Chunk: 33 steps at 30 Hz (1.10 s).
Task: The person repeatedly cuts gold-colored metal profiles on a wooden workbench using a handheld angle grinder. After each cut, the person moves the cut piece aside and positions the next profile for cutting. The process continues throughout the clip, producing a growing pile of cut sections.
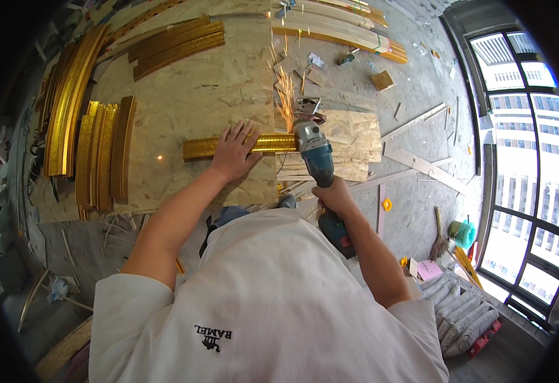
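Note:
A short gold moulding strip (273, 143) lies crosswise on the chipboard table (164, 185). My left hand (235, 151) presses flat on it, fingers spread. At the strip's right end, by the board's edge, my right hand (335, 195) grips a teal and grey cordless angle grinder (318, 158). The grinder's head meets the strip there, and orange sparks (284, 96) fly away from me toward the far side. Its disc is mostly hidden by the head. The battery end (337, 235) of the grinder hangs below my right hand.
Stacked gold mouldings (75, 108) and shorter gold pieces (104, 153) lie on the table's left. More brown-gold lengths (180, 43) rest farther back. Long wrapped strips (337, 38) lie on the far floor. Wood scraps (426, 167), a broom (439, 236) and grey sacks (465, 316) are at the right.

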Tool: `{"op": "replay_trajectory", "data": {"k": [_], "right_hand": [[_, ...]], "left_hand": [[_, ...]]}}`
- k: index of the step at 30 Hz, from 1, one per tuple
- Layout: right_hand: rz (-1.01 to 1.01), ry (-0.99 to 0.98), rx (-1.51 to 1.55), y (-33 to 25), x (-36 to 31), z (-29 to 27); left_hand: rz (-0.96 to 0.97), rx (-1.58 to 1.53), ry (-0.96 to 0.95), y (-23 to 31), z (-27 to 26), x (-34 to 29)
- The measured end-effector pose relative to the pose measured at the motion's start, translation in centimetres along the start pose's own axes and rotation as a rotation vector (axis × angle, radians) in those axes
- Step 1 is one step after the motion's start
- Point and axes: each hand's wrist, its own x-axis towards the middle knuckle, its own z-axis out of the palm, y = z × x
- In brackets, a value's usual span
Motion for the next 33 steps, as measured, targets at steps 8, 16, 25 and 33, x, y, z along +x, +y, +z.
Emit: {"op": "replay_trajectory", "data": {"k": [8,16,25,33], "right_hand": [[-0.039,0.151,0.212,-1.3,3.0,-0.7],[0.023,0.257,0.381,2.9,1.0,-4.0],[0.073,0.208,0.362,6.5,-1.4,-3.0],[0.025,0.126,0.317,4.9,-2.5,-2.4]], "left_hand": [[0.039,-0.022,-0.071,-1.0,-0.6,-0.4],[-0.492,0.0,-0.067,-0.4,-5.2,2.8],[-0.232,0.038,-0.235,-2.7,-6.0,1.9],[-0.12,0.019,-0.161,1.4,-3.5,2.7]]}}
